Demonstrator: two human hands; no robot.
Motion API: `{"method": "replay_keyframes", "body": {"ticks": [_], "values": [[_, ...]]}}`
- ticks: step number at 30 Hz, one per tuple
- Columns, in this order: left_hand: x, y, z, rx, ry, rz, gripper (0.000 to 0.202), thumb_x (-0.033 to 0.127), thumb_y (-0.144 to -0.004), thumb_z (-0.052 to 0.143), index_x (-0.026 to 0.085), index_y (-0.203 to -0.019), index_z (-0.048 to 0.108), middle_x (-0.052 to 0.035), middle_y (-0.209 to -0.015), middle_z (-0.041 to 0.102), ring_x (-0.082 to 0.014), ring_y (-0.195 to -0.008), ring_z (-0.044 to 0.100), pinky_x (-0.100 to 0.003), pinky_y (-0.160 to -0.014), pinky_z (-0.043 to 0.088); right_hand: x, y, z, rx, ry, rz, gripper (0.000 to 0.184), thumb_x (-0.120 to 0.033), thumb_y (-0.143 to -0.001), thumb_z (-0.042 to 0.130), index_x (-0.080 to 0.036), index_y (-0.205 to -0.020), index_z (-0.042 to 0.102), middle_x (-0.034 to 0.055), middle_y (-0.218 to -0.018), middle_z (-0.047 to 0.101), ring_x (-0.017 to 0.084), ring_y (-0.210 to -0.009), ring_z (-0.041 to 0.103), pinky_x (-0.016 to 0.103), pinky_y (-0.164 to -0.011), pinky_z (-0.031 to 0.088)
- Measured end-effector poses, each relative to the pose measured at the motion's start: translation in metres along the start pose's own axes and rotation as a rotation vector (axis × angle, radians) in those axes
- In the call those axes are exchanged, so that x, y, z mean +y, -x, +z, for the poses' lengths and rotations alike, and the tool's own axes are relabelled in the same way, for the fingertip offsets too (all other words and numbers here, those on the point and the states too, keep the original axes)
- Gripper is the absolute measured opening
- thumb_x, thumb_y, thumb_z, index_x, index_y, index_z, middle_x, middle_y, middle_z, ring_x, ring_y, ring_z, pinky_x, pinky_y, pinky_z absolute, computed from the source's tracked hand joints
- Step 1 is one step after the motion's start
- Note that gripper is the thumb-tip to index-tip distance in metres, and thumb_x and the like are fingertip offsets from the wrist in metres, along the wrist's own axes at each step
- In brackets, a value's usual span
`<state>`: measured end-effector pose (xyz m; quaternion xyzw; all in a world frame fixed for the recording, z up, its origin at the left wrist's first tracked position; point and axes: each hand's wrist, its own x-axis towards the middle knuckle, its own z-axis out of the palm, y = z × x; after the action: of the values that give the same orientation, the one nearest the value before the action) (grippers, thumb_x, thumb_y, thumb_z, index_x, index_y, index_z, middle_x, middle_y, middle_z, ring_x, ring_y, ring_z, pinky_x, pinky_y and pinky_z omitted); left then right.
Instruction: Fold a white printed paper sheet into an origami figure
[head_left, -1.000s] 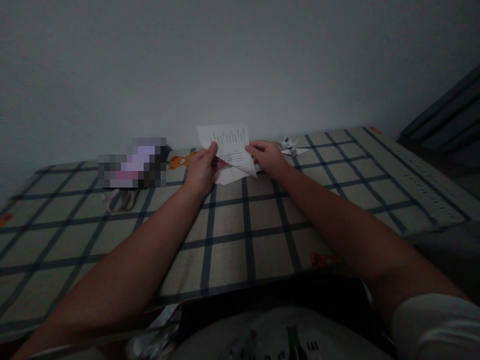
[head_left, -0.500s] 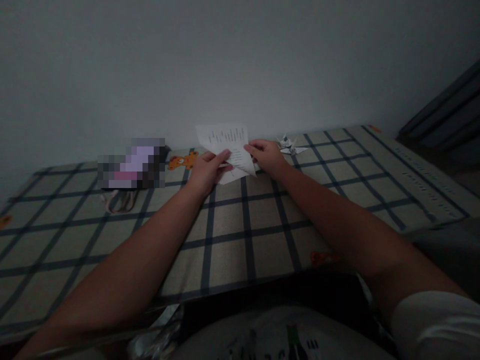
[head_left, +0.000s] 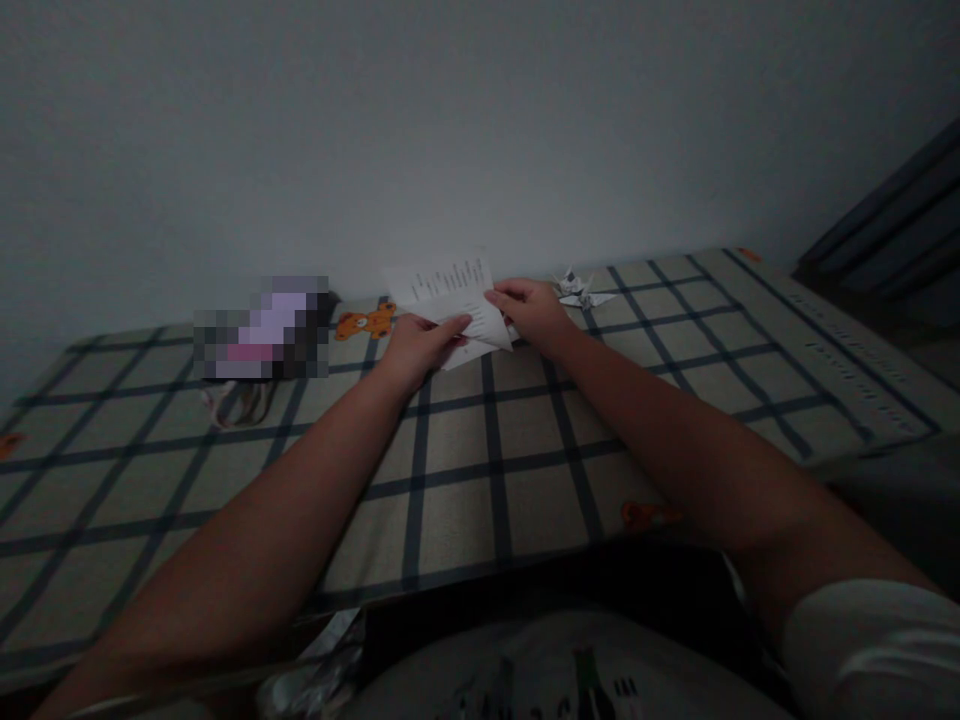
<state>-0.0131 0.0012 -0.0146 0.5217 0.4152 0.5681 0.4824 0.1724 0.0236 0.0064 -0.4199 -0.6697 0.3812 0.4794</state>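
A printed sheet of white paper (head_left: 447, 284) is raised off the table between both hands, partly folded, with a lower flap angled toward me. My left hand (head_left: 421, 345) grips its lower left part, thumb lying across the printed face. At the right edge, my right hand (head_left: 529, 305) pinches the paper between thumb and fingers. Just right of that hand, folded paper cranes (head_left: 580, 292) rest on the cloth; how many is hard to tell. The fingers behind the sheet are hidden.
A checked tablecloth (head_left: 457, 510) with bear prints covers the table, which stands against a grey wall (head_left: 480, 130). To the left lies a blurred-out phone-like object (head_left: 277, 320) with a pale strap or cord (head_left: 240, 403). Dark striped fabric (head_left: 892, 220) hangs at the far right.
The paper's upper part has tipped back and slightly left, and sits lower. My left thumb has slid right across the sheet. My right hand has barely moved.
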Motion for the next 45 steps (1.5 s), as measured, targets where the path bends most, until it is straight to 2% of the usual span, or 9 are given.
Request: {"method": "replay_keyframes", "body": {"ticks": [3, 7, 14, 21, 24, 28, 35, 39, 45], "values": [[0.001, 0.0005, 0.0002, -0.033, -0.047, 0.013, 0.038, 0.033, -0.068, 0.083, 0.012, -0.098, 0.076, -0.0141, -0.114, 0.074, -0.0213, -0.085, 0.073, -0.03, -0.075, 0.061, 0.0039, -0.0018, 0.0009, -0.006, -0.032, 0.0, 0.025, -0.037, -0.083, 0.062, -0.014, -0.09, 0.07, 0.0029, -0.082, 0.067, 0.011, -0.066, 0.054, 0.022, -0.058, 0.046], [0.0016, -0.0011, -0.0014, 0.025, -0.008, 0.062, 0.04, 0.034, -0.068, 0.083, 0.013, -0.101, 0.074, -0.0136, -0.114, 0.074, -0.0234, -0.091, 0.073, -0.032, -0.077, 0.061, 0.0095, -0.0045, 0.0007, -0.005, -0.098, 0.01, 0.037, -0.045, -0.087, 0.058, -0.013, -0.104, 0.07, 0.0042, -0.088, 0.068, 0.009, -0.065, 0.055, 0.021, -0.057, 0.046], [0.0041, -0.0043, -0.0026, 0.141, 0.05, 0.067, 0.034, 0.032, -0.068, 0.081, 0.013, -0.095, 0.073, -0.0118, -0.112, 0.074, -0.0222, -0.093, 0.073, -0.028, -0.073, 0.061, 0.0087, -0.0004, -0.0029, -0.117, 0.003, -0.032, 0.038, -0.048, -0.08, 0.066, -0.013, -0.093, 0.073, 0.0039, -0.085, 0.069, 0.011, -0.066, 0.054, 0.023, -0.061, 0.044], [0.0051, -0.0038, 0.0001, 0.084, 0.123, 0.047, 0.051, 0.025, -0.068, 0.078, 0.018, -0.117, 0.065, -0.011, -0.116, 0.073, -0.0195, -0.083, 0.073, -0.026, -0.064, 0.06, 0.0084, -0.0009, -0.0035, -0.107, 0.061, -0.09, 0.033, -0.045, -0.08, 0.065, -0.013, -0.088, 0.072, 0.0036, -0.081, 0.068, 0.013, -0.071, 0.054, 0.025, -0.065, 0.042], [0.0035, -0.0028, 0.0001, 0.034, 0.087, 0.027, 0.055, 0.028, -0.067, 0.08, 0.018, -0.119, 0.064, -0.0114, -0.112, 0.074, -0.0192, -0.081, 0.072, -0.025, -0.062, 0.059, 0.0085, -0.0016, -0.0038, -0.098, 0.078, -0.115, 0.031, -0.043, -0.081, 0.064, -0.013, -0.086, 0.072, 0.0036, -0.082, 0.068, 0.014, -0.074, 0.056, 0.026, -0.068, 0.043], [0.0004, -0.0023, -0.0019, 0.044, 0.016, 0.05, 0.053, 0.029, -0.066, 0.084, 0.018, -0.115, 0.066, -0.0105, -0.112, 0.074, -0.0202, -0.085, 0.072, -0.026, -0.067, 0.06, 0.0075, -0.0013, -0.0024, -0.104, 0.081, -0.124, 0.032, -0.044, -0.081, 0.065, -0.013, -0.086, 0.072, 0.0031, -0.08, 0.068, 0.013, -0.072, 0.055, 0.025, -0.066, 0.042], [0.0053, -0.0045, -0.0007, 0.176, 0.088, 0.089, 0.043, 0.027, -0.068, 0.08, 0.018, -0.108, 0.068, -0.0098, -0.115, 0.072, -0.0178, -0.084, 0.071, -0.023, -0.064, 0.058, 0.0034, 0.001, 0.0001, -0.084, -0.013, 0.003, 0.041, -0.051, -0.087, 0.059, -0.015, -0.102, 0.073, 0.0027, -0.083, 0.067, 0.01, -0.065, 0.054, 0.021, -0.056, 0.043], [0.0042, -0.0059, -0.0028, 0.18, 0.089, 0.104, 0.047, 0.028, -0.068, 0.081, 0.018, -0.111, 0.066, -0.0095, -0.115, 0.072, -0.0172, -0.082, 0.07, -0.024, -0.064, 0.058, 0.0036, 0.0026, 0.0, -0.144, -0.022, 0.009, 0.039, -0.048, -0.082, 0.067, -0.013, -0.098, 0.073, 0.0021, -0.076, 0.065, 0.009, -0.062, 0.053, 0.021, -0.056, 0.042], [0.0033, -0.0065, -0.0032, 0.195, 0.127, 0.093, 0.042, 0.027, -0.067, 0.08, 0.018, -0.106, 0.067, -0.0086, -0.114, 0.072, -0.0159, -0.079, 0.07, -0.022, -0.059, 0.056, 0.0057, -0.0004, 0.0004, -0.098, -0.009, 0.002, 0.031, -0.04, -0.082, 0.068, -0.011, -0.091, 0.073, 0.0014, -0.071, 0.064, 0.008, -0.058, 0.051, 0.022, -0.055, 0.04]]}}
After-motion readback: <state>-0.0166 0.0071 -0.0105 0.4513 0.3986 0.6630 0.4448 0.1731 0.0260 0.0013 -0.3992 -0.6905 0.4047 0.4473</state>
